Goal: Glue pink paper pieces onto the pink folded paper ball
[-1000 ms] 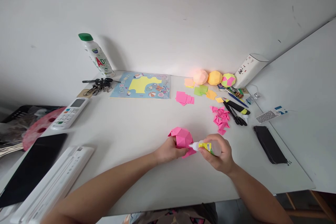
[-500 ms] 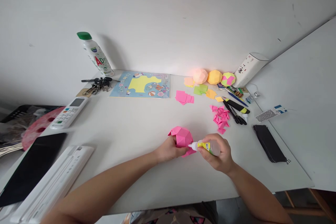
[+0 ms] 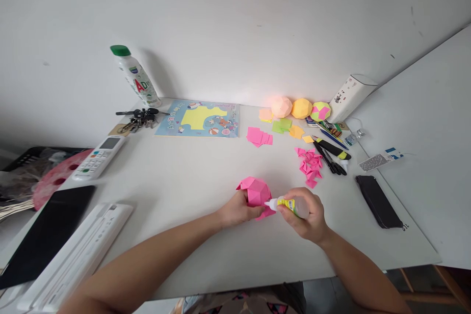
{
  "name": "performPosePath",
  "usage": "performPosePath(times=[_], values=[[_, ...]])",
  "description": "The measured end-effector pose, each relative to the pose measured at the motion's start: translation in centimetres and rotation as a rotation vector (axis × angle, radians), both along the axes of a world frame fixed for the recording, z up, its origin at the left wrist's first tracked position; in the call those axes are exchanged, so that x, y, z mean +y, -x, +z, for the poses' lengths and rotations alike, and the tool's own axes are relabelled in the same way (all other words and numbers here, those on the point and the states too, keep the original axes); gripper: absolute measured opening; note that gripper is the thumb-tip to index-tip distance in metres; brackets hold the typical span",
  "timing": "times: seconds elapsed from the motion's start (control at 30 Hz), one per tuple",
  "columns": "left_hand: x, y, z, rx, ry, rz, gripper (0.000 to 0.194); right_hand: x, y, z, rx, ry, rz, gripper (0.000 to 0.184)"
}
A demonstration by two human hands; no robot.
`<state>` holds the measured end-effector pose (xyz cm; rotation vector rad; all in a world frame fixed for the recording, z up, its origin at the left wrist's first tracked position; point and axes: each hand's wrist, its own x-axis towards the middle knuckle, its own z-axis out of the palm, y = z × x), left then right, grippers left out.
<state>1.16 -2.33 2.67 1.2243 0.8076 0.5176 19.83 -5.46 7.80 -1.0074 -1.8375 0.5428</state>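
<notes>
A pink folded-paper ball (image 3: 257,188), partly built and open on its lower side, is gripped by my left hand (image 3: 237,209); the thumb lies along its near edge and the other fingers are partly hidden behind the paper. My right hand (image 3: 312,218) is wrapped round a clear glue bottle (image 3: 300,207) with a yellow label. The bottle lies sideways, its white nozzle at the ball's right side, close to my left thumb. Whether glue is coming out is too small to tell. Behind my right hand lies a heap of folded pink paper pieces (image 3: 310,164).
Finished paper balls (image 3: 301,108) stand along the wall. Paper sheets (image 3: 259,136), scissors (image 3: 334,163), a cutter (image 3: 333,148) and pens lie nearby. A black pouch (image 3: 378,202) is at right. Leftward are a blue booklet (image 3: 169,125), keys (image 3: 142,117), a bottle (image 3: 138,78) and a tablet (image 3: 47,230).
The view has shifted very slightly. Both hands, the paper ball and the glue bottle keep nearly the same position.
</notes>
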Motion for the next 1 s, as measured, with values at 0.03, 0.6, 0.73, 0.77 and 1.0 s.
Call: performPosePath(times=[0.03, 0.6, 0.73, 0.77, 1.0], values=[[0.0, -0.01, 0.05, 0.001, 0.001, 0.001, 0.013, 0.01, 0.0, 0.0, -0.002, 0.001, 0.002, 0.015], [0.0, -0.03, -0.12, -0.012, -0.005, -0.003, 0.014, -0.08, 0.11, 0.07, 0.014, 0.007, 0.005, 0.017], [0.02, -0.04, -0.2, -0.002, 0.003, -0.011, 0.013, -0.15, 0.14, 0.07, 0.0, 0.025, -0.004, 0.014], [0.02, -0.04, -0.17, -0.007, 0.003, -0.014, 0.013, -0.14, 0.13, 0.09, -0.004, 0.024, -0.006, 0.013], [0.02, -0.02, 0.12, -0.001, 0.002, -0.005, 0.014, -0.03, -0.08, -0.08, 0.004, 0.021, -0.004, 0.015]])
